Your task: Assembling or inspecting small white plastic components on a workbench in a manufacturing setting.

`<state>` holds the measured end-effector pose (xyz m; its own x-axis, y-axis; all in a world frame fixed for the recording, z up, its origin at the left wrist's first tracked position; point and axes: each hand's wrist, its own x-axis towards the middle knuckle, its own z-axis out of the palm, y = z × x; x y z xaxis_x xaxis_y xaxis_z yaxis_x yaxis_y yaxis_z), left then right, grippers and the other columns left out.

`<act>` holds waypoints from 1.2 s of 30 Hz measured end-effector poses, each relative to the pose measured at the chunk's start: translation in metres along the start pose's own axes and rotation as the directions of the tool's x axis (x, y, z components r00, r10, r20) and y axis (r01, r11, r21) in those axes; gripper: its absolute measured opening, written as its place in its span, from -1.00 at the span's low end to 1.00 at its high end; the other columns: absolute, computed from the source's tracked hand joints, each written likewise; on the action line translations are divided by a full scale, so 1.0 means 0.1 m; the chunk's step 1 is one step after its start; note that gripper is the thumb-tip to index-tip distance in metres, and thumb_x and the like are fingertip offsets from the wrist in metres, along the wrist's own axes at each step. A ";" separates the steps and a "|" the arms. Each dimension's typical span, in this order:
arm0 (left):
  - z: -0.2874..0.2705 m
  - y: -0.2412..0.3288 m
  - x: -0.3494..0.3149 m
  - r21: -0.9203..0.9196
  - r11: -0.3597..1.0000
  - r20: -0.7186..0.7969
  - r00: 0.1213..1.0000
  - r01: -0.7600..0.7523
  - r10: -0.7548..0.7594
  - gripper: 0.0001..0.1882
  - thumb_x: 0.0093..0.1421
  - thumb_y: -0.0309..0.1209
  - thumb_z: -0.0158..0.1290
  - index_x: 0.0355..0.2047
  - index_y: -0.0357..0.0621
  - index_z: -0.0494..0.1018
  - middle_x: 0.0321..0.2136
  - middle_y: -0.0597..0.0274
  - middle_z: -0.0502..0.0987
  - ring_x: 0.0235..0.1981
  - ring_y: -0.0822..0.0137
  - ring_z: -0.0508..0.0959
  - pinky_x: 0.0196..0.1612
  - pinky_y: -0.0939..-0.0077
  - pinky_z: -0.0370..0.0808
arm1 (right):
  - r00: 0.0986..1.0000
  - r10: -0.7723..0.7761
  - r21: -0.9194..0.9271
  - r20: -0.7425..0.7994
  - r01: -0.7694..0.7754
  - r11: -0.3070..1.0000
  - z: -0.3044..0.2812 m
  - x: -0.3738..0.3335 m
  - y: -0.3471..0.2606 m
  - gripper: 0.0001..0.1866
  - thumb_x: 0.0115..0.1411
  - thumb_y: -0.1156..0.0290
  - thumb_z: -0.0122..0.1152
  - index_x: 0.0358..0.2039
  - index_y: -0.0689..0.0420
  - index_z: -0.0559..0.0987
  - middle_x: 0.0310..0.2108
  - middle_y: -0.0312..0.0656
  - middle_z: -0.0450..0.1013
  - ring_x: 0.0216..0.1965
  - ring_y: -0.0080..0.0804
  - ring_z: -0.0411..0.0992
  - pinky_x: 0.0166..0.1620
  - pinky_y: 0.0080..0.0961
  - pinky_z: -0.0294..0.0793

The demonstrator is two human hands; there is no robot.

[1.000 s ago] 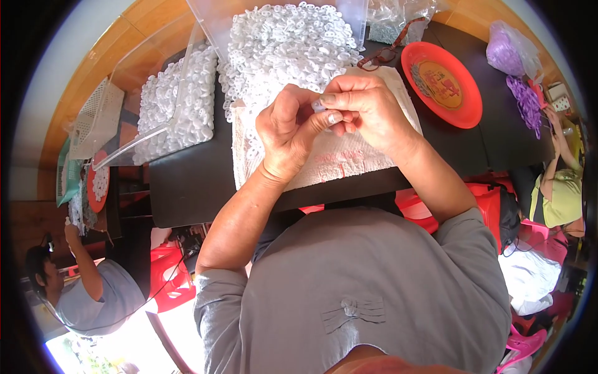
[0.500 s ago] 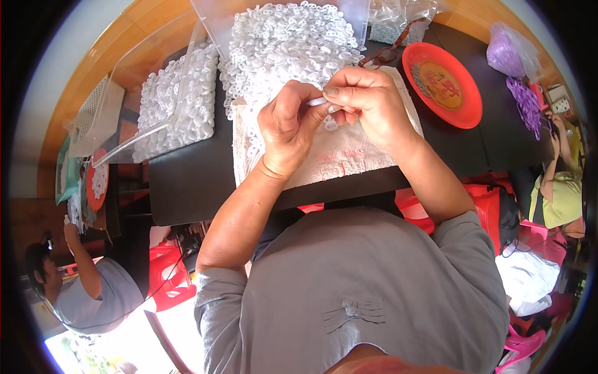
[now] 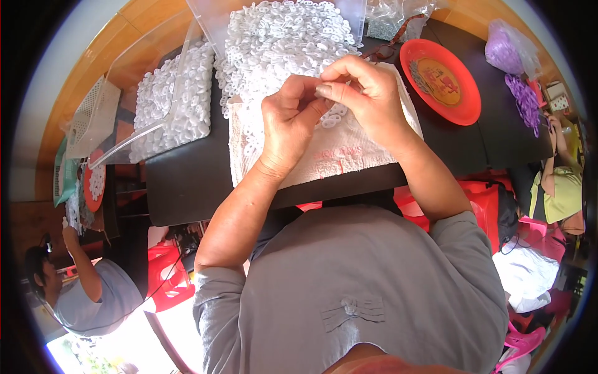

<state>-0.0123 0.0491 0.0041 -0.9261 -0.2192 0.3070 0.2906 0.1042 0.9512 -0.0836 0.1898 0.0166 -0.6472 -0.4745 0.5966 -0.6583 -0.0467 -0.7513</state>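
Head view: 2 bare hands work close together above a cream cloth (image 3: 324, 163) spread on a dark desk (image 3: 187, 190). The left hand (image 3: 291, 115) has its fingers curled, thumb and index fingertip drawn into a narrow pinch. The right hand (image 3: 367, 93) meets it, thumb and index finger bent toward the same spot with a small gap behind their tips. Fingers hide whatever lies between the tips, so I cannot tell whether either hand holds a piece.

Small white pieces (image 3: 286, 34), rounded and pierced with holes, form a large heap just beyond the hands. The heap fills the mouth of a clear plastic tub and spills onto the cloth, with some pieces lying right below the fingertips and others beside the left wrist. To the left, a clear tray (image 3: 138, 138) holds more of the same kind.

On the right of the desk, a red plate (image 3: 468, 107) carries small greyish bits along its left side. Brown-framed glasses (image 3: 398, 38) lie between it and the tub, near a clear bag (image 3: 389, 12). Farther right are a purple-filled bag (image 3: 503, 50) and purple strands (image 3: 523, 103). 2 other people sit nearby, 1 at each side.
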 end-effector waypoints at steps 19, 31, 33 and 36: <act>-0.03 0.01 0.05 -0.259 0.946 -0.070 0.973 0.194 -0.218 -0.90 0.21 -0.48 0.10 -0.35 -0.28 0.49 -0.56 0.19 0.56 -0.62 0.52 0.48 -0.63 0.67 0.33 | 0.902 0.416 0.261 0.119 -0.433 0.863 -0.07 0.05 -0.06 -0.84 0.21 0.36 0.18 -0.36 0.21 0.58 -0.48 -0.35 0.49 -0.45 -0.66 0.41 -0.38 -0.68 0.33; -0.04 0.07 0.04 -0.173 0.954 -0.022 0.968 0.244 -0.252 -0.88 0.19 -0.46 0.11 -0.38 -0.28 0.49 -0.60 0.27 0.52 -0.65 0.58 0.41 -0.64 0.71 0.31 | 0.923 0.365 0.218 0.119 -0.383 0.898 -0.05 0.03 0.00 -0.88 0.21 0.45 0.17 -0.33 0.23 0.58 -0.50 -0.35 0.46 -0.51 -0.69 0.37 -0.46 -0.73 0.33; -0.03 0.05 0.02 -0.174 0.957 -0.049 0.968 0.233 -0.244 -0.88 0.19 -0.46 0.11 -0.39 -0.28 0.49 -0.60 0.27 0.52 -0.65 0.58 0.40 -0.64 0.71 0.30 | 0.897 0.429 0.300 0.105 -0.440 0.847 -0.01 0.01 0.00 -0.87 0.21 0.45 0.17 -0.32 0.25 0.58 -0.50 -0.33 0.46 -0.50 -0.67 0.39 -0.46 -0.73 0.33; -0.01 0.04 -0.01 -0.183 0.961 -0.095 0.969 0.207 -0.226 -0.88 0.19 -0.45 0.11 -0.39 -0.28 0.48 -0.60 0.28 0.51 -0.65 0.59 0.40 -0.64 0.71 0.30 | 0.879 0.469 0.393 0.085 -0.462 0.795 0.03 0.00 -0.03 -0.87 0.21 0.46 0.17 -0.31 0.26 0.57 -0.51 -0.31 0.47 -0.50 -0.64 0.42 -0.46 -0.73 0.33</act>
<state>-0.0102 0.0492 0.0080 -0.9408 -0.3280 0.0853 0.1319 -0.1226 0.9836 -0.0806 0.1878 0.0178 -0.8452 -0.5135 0.1481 -0.0732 -0.1633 -0.9839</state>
